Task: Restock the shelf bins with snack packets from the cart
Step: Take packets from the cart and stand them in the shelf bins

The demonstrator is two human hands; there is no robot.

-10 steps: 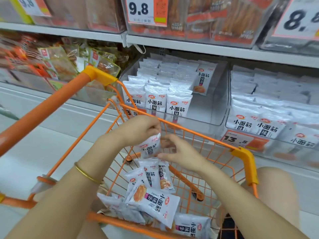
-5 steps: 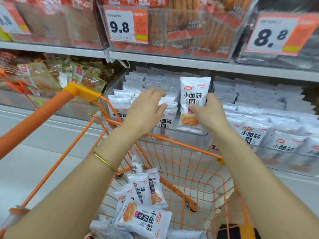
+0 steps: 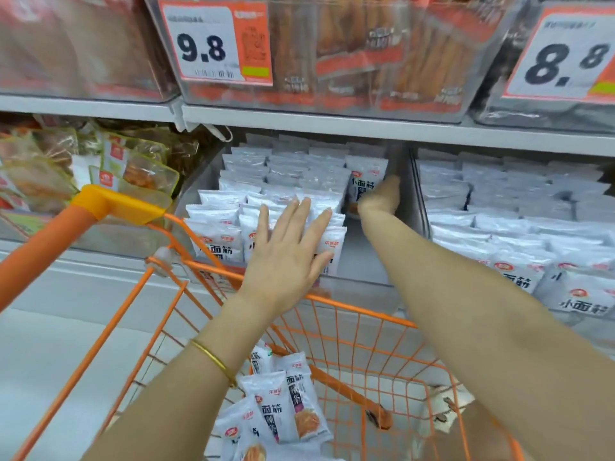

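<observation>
In 0.5 s our right hand (image 3: 379,197) carried 1 packet (image 3: 364,181) into the rear right gap of the bin (image 3: 362,261), nearly stocking it; we could not tell its grip through blur. Our left hand (image 3: 286,254), fingers (image 3: 301,217) spread, steadied the front rows (image 3: 219,241).

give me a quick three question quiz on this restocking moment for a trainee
1. True or false: the left hand grips a snack packet.
2. Where does the right hand reach? A) down into the orange cart B) deep along the right side of the middle bin, beside an upright packet C) up to the top shelf
3. Fill in: the price tag above that bin reads ___.
Key: 1 false, it lies flat with straight fingers on the front packets; 2 B; 3 9.8.
</observation>
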